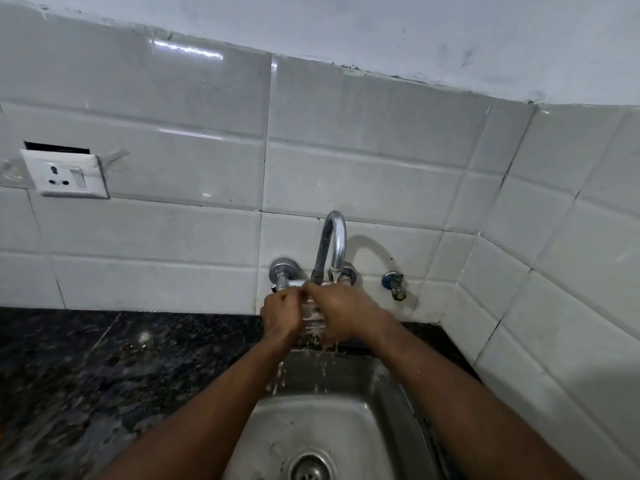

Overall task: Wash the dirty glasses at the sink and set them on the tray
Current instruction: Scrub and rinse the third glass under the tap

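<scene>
A clear glass (pixel 312 315) is held between both hands under the chrome tap (pixel 333 240), above the steel sink (pixel 311 420). My left hand (pixel 281 315) grips its left side with curled fingers. My right hand (pixel 341 311) wraps its right side and top. Water runs from the spout onto the glass and drips down into the basin. Most of the glass is hidden by the hands. No tray is in view.
A dark speckled granite counter (pixel 104 375) lies left of the sink. White tiled walls meet in a corner at the right. A small brass valve (pixel 396 285) sticks out right of the tap. A wall socket (pixel 64 173) sits at far left. The drain (pixel 311 467) shows below.
</scene>
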Motion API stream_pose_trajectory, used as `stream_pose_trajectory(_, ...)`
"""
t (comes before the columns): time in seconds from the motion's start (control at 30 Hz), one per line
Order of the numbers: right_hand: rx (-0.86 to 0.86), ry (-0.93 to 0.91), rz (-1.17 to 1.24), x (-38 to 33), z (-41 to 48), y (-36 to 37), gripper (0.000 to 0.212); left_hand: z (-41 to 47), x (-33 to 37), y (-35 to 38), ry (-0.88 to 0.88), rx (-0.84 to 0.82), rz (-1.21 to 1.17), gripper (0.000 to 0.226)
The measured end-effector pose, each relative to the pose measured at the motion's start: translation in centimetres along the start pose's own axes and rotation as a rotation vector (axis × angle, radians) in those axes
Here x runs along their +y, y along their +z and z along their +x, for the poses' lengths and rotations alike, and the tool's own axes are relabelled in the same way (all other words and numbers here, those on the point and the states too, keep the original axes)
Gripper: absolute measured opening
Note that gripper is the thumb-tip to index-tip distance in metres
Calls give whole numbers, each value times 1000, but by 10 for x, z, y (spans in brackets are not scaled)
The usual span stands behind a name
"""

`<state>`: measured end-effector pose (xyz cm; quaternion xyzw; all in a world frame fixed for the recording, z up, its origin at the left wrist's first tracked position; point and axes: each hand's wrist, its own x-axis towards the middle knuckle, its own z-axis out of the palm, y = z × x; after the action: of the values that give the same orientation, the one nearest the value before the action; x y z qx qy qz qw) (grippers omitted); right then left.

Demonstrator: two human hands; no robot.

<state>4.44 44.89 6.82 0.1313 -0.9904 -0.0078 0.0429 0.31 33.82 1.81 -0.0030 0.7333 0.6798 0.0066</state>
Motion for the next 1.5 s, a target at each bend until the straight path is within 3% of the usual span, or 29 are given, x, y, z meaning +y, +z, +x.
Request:
stream_pose_trajectory(0.07, 53, 15, -100, 2, 3, 6, 79, 1, 0, 2, -11, 12, 11, 34)
stream_pose_trajectory(0.23, 27, 31, -79, 10, 9, 8, 78, 3, -1, 4, 34, 50, 74, 33)
stream_pose_trajectory(0.33, -37, 65, 68, 14, 11, 2, 81, -5, -5, -5, 391, -90, 91, 23)
stream_pose_trajectory(0.4, -92, 112, 156, 16, 10, -2, 76, -4, -7, -5, 490, -115, 208, 18)
stream_pose_trajectory(0.43, -69, 123, 122, 15, 8, -1, 71, 3, -8, -1, 451, -63, 266, 23)
stream_pose_trajectory(0.5, 70, 109, -73, 10, 6, 8, 68, 14, -3, 10, 147, 99, 328, 41)
stream_pose_trajectory(0.57, 165, 82, -184, 10, 4, 18, 71, 18, -1, 16, -46, 116, 301, 50)
stream_pose_trajectory(0.6, 172, 70, -170, 12, 4, 20, 73, 16, -1, 15, -20, 98, 257, 48)
stream_pose_trajectory(0.67, 113, 63, -10, 18, 3, 14, 71, 5, 1, 7, 234, 20, 184, 35)
stream_pose_trajectory(0.73, -18, 88, 185, 23, 5, 8, 66, -2, -2, 1, 490, -76, 238, 23)
stream_pose_trajectory(0.77, -34, 108, 204, 22, 4, 8, 67, 3, -5, 4, 513, -81, 291, 23)
stream_pose_trajectory(0.87, 153, 123, -6, 9, -1, 17, 78, 14, 4, 17, 185, 48, 396, 39)
stream_pose_trajectory(0.93, 228, 118, -51, 7, -3, 24, 80, 17, 5, 17, 98, 29, 390, 45)
stream_pose_trajectory(1.03, 101, 153, 280, 15, -1, 18, 63, 0, 4, 5, 410, -67, 298, 33)
stream_pose_trajectory(1.1, 15, 175, 391, 20, 0, 16, 62, 1, 0, 3, 494, -117, 349, 31)
stream_pose_trajectory(1.2, 183, 182, 63, 11, -3, 25, 76, 3, 10, 12, 163, -54, 404, 41)
stream_pose_trajectory(1.27, 244, 170, -3, 10, -4, 37, 93, 0, 16, 14, 76, -68, 366, 44)
stream_pose_trajectory(1.37, 225, 147, 309, 15, -10, 42, 109, 2, 15, 12, -6, -90, 130, 53)
stream_pose_trajectory(1.5, 395, 211, 621, 24, -26, 51, 84, 7, 3, 0, -178, -80, 13, 69)
